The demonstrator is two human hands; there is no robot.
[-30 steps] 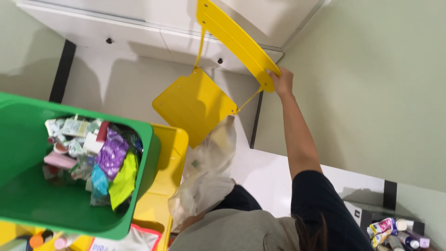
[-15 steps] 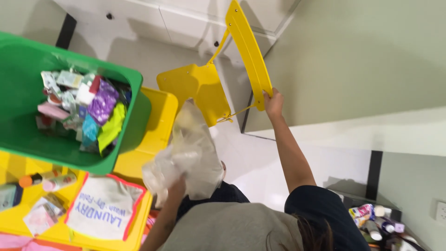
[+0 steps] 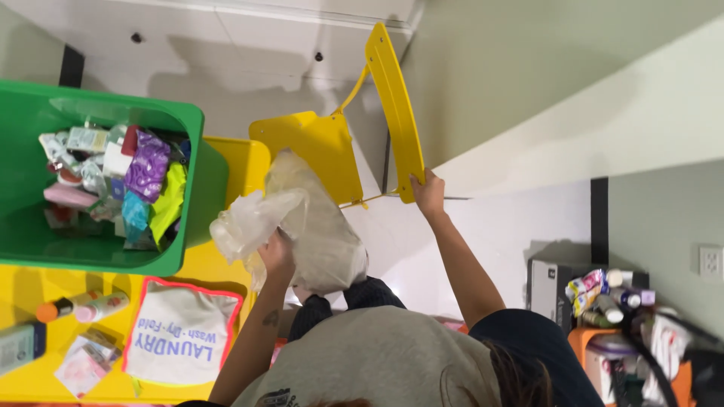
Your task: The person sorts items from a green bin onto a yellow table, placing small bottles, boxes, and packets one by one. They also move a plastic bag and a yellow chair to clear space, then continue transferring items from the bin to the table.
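Your right hand (image 3: 428, 193) has a closed grip on the yellow chair (image 3: 392, 105) backrest's lower end; your left hand (image 3: 277, 255) clutches a crumpled clear plastic bag (image 3: 302, 222), just beside the green bin (image 3: 192, 196) on the yellow desk (image 3: 226, 162).

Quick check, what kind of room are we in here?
Probably a home room used for sorting toiletries: a green bin full of small packets, a yellow table with bottles and a laundry bag, white cabinets behind.
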